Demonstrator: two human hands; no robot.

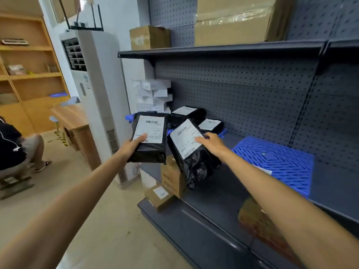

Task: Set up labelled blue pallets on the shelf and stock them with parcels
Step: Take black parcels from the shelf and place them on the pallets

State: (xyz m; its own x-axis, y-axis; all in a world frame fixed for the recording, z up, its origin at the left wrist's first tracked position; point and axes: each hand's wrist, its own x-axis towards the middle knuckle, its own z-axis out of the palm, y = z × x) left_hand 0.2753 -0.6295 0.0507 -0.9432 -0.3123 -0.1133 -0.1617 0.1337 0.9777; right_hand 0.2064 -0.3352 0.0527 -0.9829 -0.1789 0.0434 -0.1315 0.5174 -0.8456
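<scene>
My left hand point(134, 144) grips a black parcel point(149, 150) with a white barcode label, thumb on the label, held in the air left of the shelf end. My right hand point(210, 141) grips a second black labelled parcel point(192, 158), tilted, over the front of the middle shelf point(219, 193). Behind both, a blue pallet point(223, 132) at the shelf's left end carries two more black parcels point(186, 112) point(210, 125). A second blue pallet point(275, 162), with a small white label on its top, lies bare to the right on the same shelf.
White boxes point(153, 95) are stacked at the back left of the shelf. Cardboard boxes point(149, 36) stand on the upper shelf, others point(171, 177) on the bottom shelf. A tall white air conditioner point(95, 90) stands left of the shelving. A person point(17, 148) sits at far left.
</scene>
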